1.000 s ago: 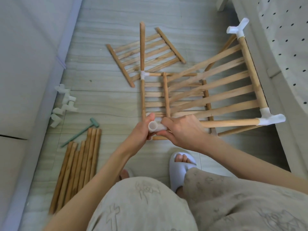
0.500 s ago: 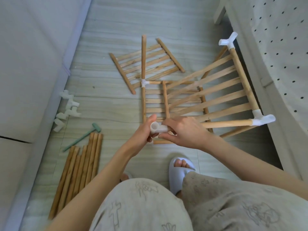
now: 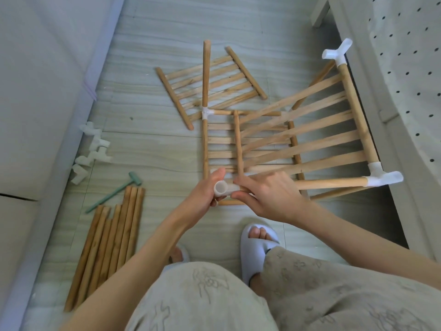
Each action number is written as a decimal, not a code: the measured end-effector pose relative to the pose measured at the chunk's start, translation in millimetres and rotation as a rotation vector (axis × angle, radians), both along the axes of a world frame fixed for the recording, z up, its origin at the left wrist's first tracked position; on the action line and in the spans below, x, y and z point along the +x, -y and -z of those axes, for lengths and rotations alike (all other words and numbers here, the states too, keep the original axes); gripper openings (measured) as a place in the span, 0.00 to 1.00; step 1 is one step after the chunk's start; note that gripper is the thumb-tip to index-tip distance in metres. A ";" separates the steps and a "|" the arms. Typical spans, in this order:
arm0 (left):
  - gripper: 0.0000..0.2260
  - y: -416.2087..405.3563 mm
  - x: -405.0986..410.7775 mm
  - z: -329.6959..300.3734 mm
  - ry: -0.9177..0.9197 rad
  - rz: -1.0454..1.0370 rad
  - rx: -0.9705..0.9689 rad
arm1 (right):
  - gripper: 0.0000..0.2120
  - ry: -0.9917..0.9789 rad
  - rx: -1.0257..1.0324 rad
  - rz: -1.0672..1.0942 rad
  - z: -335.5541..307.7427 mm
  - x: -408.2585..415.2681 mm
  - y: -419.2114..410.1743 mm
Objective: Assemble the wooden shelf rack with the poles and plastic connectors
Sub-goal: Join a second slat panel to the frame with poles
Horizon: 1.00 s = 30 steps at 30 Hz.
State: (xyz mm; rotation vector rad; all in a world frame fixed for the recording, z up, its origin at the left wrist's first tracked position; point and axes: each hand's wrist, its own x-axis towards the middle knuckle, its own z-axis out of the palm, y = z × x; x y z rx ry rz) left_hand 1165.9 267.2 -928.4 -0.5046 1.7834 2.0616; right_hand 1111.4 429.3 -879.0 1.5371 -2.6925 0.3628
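You're over a pale, streaked floor in soft light — a plain grey wall left, white dotted furniture right.

Tan wooden poles and slatted panels are lying on a pale grey, streaked floor. White connectors, a green mallet, lavender slippers and beige patterned trousers are showing.

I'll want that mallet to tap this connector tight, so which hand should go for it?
Probably the left hand. The green mallet lies on the floor to its side, beside the loose poles. The right hand could hold the white connector and pole meanwhile.
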 end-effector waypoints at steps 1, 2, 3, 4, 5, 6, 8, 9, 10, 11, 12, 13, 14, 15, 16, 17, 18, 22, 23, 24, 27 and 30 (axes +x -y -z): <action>0.20 0.7 1.0 0.1 0.001 0.005 -0.007 | 0.18 0.007 0.013 0.000 0.5 1.3 -0.9; 0.20 1.5 1.2 -1.0 0.002 0.012 -0.011 | 0.16 0.017 0.026 0.002 0.0 1.9 -1.3; 0.20 2.9 0.8 -2.9 0.008 0.021 -0.013 | 0.16 0.027 0.047 0.011 -1.0 1.6 -0.5; 0.20 4.7 0.6 -5.6 0.020 0.029 -0.012 | 0.16 0.054 0.087 0.032 -3.2 0.6 1.9; 0.21 6.9 0.5 -8.3 0.031 0.035 -0.011 | 0.18 0.112 0.141 0.059 -6.4 -1.3 4.7; 0.22 9.1 0.8 -10.7 0.035 0.041 -0.013 | 0.19 0.186 0.189 0.080 -9.5 -3.1 6.6; 0.27 13.0 2.6 -13.9 0.025 0.075 -0.053 | 0.17 0.356 0.205 0.103 -17.0 -4.7 9.7; 0.32 14.5 3.7 -13.9 0.012 0.101 -0.093 | 0.16 0.465 0.181 0.132 -20.3 -7.1 10.8; 0.36 15.3 5.1 -13.5 -0.006 0.114 -0.125 | 0.15 0.578 0.150 0.177 -21.1 -11.9 10.9; 0.37 15.8 6.2 -12.8 -0.030 0.106 -0.131 | 0.15 0.685 0.136 0.227 -19.8 -20.4 10.7; 0.38 16.1 6.9 -12.0 -0.051 0.082 -0.114 | 0.16 0.771 0.152 0.267 -16.1 -31.5 10.4; 0.37 16.6 7.4 -10.0 -0.070 0.050 -0.077 | 0.17 0.824 0.204 0.286 -10.2 -44.2 10.1; 0.34 16.4 8.5 -9.2 -0.091 0.022 -0.040 | 0.17 0.842 0.279 0.294 -3.8 -55.8 9.2; 0.31 16.3 9.0 -7.6 -0.109 -0.003 -0.006 | 0.16 0.837 0.363 0.294 3.7 -66.7 8.5; 0.27 16.0 8.7 -5.5 -0.121 -0.027 0.026 | 0.15 0.818 0.440 0.294 13.1 -76.5 8.2; 0.25 15.3 8.0 -4.0 -0.126 -0.052 0.055 | 0.15 0.786 0.518 0.294 23.3 -84.4 7.5; 0.23 14.5 7.3 -3.5 -0.122 -0.078 0.077 | 0.14 0.742 0.608 0.290 34.3 -90.5 7.2; 0.21 8.3 4.4 -1.1 -0.075 -0.164 0.091 | 0.19 0.581 0.967 0.261 67.0 -106.2 9.4; 0.21 7.0 4.9 -0.6 -0.075 -0.177 0.101 | 0.20 0.560 1.005 0.257 71.4 -108.4 9.6; 0.20 6.5 4.7 1.1 -0.076 -0.187 0.115 | 0.20 0.539 1.037 0.251 75.7 -110.6 10.7; 0.18 7.2 4.8 3.7 -0.070 -0.196 0.149 | 0.22 0.518 1.122 0.235 83.0 -112.9 13.1; 0.19 6.7 5.6 5.3 -0.101 -0.192 0.159 | 0.24 0.527 1.141 0.231 83.2 -110.9 14.0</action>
